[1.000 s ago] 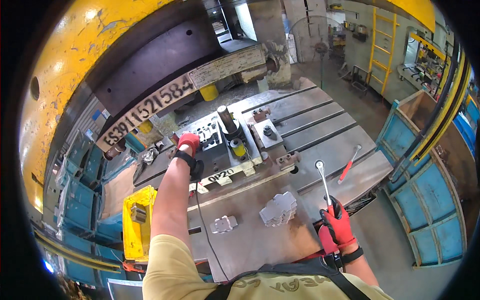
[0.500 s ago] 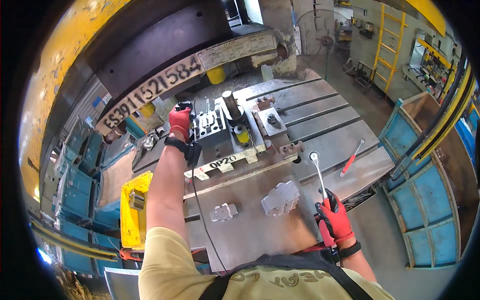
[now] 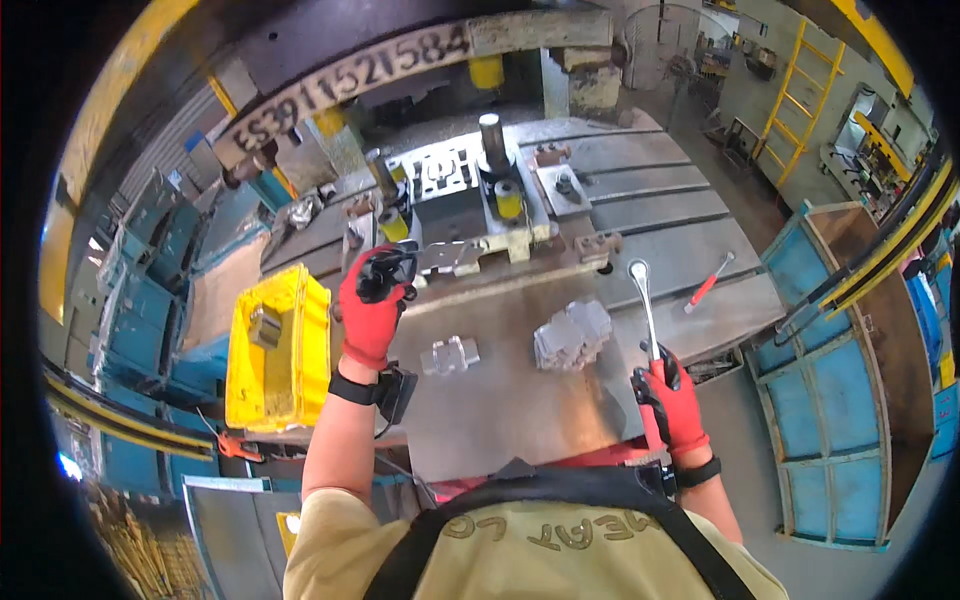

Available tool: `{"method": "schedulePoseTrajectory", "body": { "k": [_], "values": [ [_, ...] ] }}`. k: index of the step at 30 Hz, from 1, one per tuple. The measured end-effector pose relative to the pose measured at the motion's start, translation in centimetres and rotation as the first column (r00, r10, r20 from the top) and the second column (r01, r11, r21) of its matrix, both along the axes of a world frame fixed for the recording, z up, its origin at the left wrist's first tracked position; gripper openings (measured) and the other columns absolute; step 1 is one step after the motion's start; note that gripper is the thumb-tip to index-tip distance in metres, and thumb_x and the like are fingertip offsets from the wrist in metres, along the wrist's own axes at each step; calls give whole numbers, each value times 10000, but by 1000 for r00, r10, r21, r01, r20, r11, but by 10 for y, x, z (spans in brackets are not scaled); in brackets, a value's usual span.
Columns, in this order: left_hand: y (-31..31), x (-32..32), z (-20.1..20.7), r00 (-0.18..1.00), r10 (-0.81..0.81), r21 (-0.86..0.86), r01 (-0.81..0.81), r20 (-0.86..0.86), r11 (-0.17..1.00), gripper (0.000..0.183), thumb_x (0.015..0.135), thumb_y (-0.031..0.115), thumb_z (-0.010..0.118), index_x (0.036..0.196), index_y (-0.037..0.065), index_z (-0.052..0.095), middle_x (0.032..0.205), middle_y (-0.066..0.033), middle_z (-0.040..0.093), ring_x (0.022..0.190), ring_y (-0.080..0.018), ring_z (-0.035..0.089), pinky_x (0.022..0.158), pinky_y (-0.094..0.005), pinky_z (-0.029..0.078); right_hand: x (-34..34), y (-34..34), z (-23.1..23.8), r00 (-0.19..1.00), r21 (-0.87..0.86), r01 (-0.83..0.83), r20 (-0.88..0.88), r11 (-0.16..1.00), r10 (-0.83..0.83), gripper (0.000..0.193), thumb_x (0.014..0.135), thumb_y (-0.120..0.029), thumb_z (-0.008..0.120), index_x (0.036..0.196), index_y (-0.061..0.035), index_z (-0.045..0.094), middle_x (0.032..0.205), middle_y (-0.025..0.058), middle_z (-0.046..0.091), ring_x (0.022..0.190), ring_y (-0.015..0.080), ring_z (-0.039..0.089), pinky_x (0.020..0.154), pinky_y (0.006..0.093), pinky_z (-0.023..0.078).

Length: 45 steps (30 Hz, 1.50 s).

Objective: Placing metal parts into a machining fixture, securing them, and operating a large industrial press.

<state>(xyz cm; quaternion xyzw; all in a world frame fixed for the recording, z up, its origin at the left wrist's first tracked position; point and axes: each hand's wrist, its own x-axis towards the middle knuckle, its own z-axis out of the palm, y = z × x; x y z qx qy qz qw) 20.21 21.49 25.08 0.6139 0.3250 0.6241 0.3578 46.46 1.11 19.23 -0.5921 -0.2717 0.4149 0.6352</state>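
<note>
My left hand (image 3: pixel 374 302), in a red glove with black fingers, is raised in front of the die (image 3: pixel 450 215). Its fingers are curled on the end of a thin, flat metal part (image 3: pixel 448 257), which reaches out to the right across the die's front edge. On the right, my right hand (image 3: pixel 672 405), gloved the same way, is closed round the red handle of a ratchet wrench (image 3: pixel 647 310). The round chrome head of the wrench points away from me over the bed. Between my hands lie a single stamped metal piece (image 3: pixel 450 355) and a pile of similar pieces (image 3: pixel 573 335).
A yellow bin (image 3: pixel 312 350) with a metal block (image 3: pixel 265 327) inside stands left of my left hand. A red-handled tool (image 3: pixel 708 285) lies on the slotted press bed (image 3: pixel 660 215). The press's upper part (image 3: pixel 350 70) hangs above. Blue crates (image 3: pixel 825 400) stand right.
My left hand has drawn back from the die toward me, now with the flat metal part in its fingers. My right hand still grips the wrench in about the same place. The view has shifted.
</note>
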Motion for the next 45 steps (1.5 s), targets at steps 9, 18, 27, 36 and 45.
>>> {"method": "schedulePoseTrajectory", "body": {
  "k": [9, 18, 27, 36, 45],
  "values": [
    [-9, -53, -155, 997, 59, -585, -81, -56, 807, 61, 656, 10, 499, 711, 32, 514, 584, -8, 494, 474, -77, 437, 425, -190, 337, -25, -25, 13, 903, -104, -377, -261, 920, 341, 295, 766, -303, 430, 908, -52, 488, 640, 39, 486, 536, 97, 467, 455, 222, 388],
    [-34, -52, -143, 591, 166, -254, -562, -790, 787, 425, 584, 224, 603, 938, 54, 439, 997, -157, 437, 913, -295, 422, 742, -338, 360, -27, -32, 11, 902, -93, -399, 141, 912, 409, 227, 783, -182, 381, 900, -28, 500, 630, 46, 508, 505, 88, 473, 456, 206, 386],
    [-38, -45, -131, 552, 125, -301, -615, -824, 729, 535, 600, 281, 584, 1040, 59, 376, 1095, -184, 329, 1009, -310, 338, 821, -329, 317, -38, -18, 39, 891, -142, -440, 49, 887, 450, 237, 784, -165, 380, 964, -29, 453, 680, 44, 498, 551, 79, 465, 497, 198, 386],
    [-24, -77, -145, 629, 227, -180, -515, -744, 838, 446, 624, 236, 578, 992, 45, 413, 990, -163, 429, 907, -290, 421, 743, -324, 360, -67, 96, 40, 799, 227, -510, -233, 830, 555, 241, 790, -246, 385, 878, -34, 462, 640, 1, 453, 579, 73, 433, 522, 208, 366],
    [-70, -148, -137, 986, 162, -692, -140, -34, 708, 163, 718, 121, 486, 861, 43, 479, 746, -33, 504, 606, -110, 465, 533, -226, 397, -116, 268, 29, 842, 282, -497, -72, 820, 535, 294, 732, -303, 467, 838, -31, 428, 552, 25, 436, 432, 109, 439, 346, 226, 333]
  ]
}}
